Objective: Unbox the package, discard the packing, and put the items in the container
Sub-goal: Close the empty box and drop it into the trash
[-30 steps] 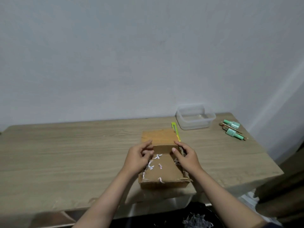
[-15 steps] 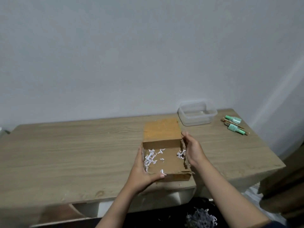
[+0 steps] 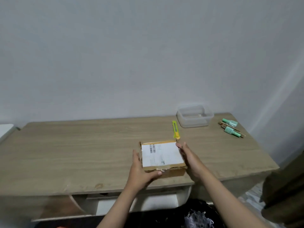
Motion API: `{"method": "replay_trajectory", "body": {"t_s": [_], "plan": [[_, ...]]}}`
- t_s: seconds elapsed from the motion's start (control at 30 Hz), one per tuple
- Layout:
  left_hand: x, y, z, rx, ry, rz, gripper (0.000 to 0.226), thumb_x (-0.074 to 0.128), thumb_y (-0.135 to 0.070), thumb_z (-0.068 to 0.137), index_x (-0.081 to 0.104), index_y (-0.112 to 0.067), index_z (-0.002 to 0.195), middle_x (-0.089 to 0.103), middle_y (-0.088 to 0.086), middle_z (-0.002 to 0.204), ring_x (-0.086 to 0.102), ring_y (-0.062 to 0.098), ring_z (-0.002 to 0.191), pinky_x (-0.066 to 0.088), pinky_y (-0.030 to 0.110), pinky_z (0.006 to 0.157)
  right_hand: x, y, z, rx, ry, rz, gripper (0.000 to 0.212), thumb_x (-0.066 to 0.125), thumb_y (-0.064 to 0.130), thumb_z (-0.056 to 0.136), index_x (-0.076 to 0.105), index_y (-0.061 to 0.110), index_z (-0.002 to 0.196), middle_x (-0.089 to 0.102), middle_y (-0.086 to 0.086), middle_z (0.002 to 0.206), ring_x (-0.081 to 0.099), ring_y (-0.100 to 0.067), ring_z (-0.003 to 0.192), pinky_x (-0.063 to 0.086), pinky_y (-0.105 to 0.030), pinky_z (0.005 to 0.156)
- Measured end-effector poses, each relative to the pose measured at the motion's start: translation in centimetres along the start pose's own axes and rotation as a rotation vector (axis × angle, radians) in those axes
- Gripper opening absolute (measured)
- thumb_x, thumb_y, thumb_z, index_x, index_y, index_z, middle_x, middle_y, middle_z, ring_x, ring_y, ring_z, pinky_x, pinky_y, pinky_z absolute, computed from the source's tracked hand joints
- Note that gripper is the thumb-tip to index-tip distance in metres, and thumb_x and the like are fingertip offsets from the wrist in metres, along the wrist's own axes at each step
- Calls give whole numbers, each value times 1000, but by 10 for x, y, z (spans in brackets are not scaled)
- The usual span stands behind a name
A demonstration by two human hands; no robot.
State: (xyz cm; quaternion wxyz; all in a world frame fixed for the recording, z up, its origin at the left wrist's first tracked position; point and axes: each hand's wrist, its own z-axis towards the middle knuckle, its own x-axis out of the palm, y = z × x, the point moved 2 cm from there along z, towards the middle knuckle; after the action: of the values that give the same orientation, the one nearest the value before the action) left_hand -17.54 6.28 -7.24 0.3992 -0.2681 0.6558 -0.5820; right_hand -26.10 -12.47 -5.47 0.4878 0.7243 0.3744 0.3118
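A wooden table (image 3: 82,153) fills the middle of the frame. Near its front edge, just right of centre, sits a cardboard box (image 3: 162,157), its white label facing up. The left hand (image 3: 141,170) grips its left side, thumb across the front; the right hand (image 3: 189,157) presses straight fingers against its right side. A clear container (image 3: 195,116), two green bottles (image 3: 231,127) and a yellow knife (image 3: 175,130) lie at upper right.

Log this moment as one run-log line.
box: closed, label up | left hand, right hand: flank it | container: empty | bottles: on table
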Motion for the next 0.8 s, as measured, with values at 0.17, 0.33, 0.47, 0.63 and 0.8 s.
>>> {"method": "replay_trajectory", "body": {"t_s": [0.17, 0.33, 0.47, 0.63, 0.8], "plan": [[13, -19, -22, 100, -38, 99, 106, 93, -14, 48, 33, -25, 135, 49, -7, 132, 47, -1, 122, 36, 7, 96, -21, -5, -22, -181, -17, -234, 55, 62, 28, 88, 41, 21, 138, 41, 6, 143, 38, -6, 130, 30, -27, 110], [50, -32, -45, 137, -34, 109, 90, 87, -49, 41, 50, -31, 122, 48, -8, 132, 45, 8, 126, 39, 34, 108, -67, 0, -64, -279, -109, -289, 53, 64, 20, 87, 44, 24, 136, 43, 11, 137, 39, -5, 127, 33, -28, 108], [102, -40, -77, 103, -13, 70, 93, 86, -53, 42, 50, -31, 125, 45, -6, 139, 41, 9, 131, 37, 40, 110, -118, -7, -100, -331, -218, -344, 48, 64, 14, 86, 50, 29, 130, 47, 13, 134, 44, -6, 123, 36, -27, 105], [164, -37, -120, 51, 65, 106, 94, 90, -38, 51, 47, -20, 132, 43, 2, 144, 38, 14, 134, 33, 40, 111, -174, -26, -146, -291, -283, -377, 48, 65, 8, 84, 53, 26, 126, 53, 7, 131, 48, -8, 121, 36, -25, 102], [201, -17, -167, -25, 153, 217, 98, 87, -48, 52, 44, -18, 135, 44, 0, 139, 41, 15, 128, 35, 38, 109, -209, -58, -184, -230, -287, -438, 48, 68, 12, 81, 53, 34, 121, 56, 9, 125, 52, -9, 118, 40, -25, 97]]}}
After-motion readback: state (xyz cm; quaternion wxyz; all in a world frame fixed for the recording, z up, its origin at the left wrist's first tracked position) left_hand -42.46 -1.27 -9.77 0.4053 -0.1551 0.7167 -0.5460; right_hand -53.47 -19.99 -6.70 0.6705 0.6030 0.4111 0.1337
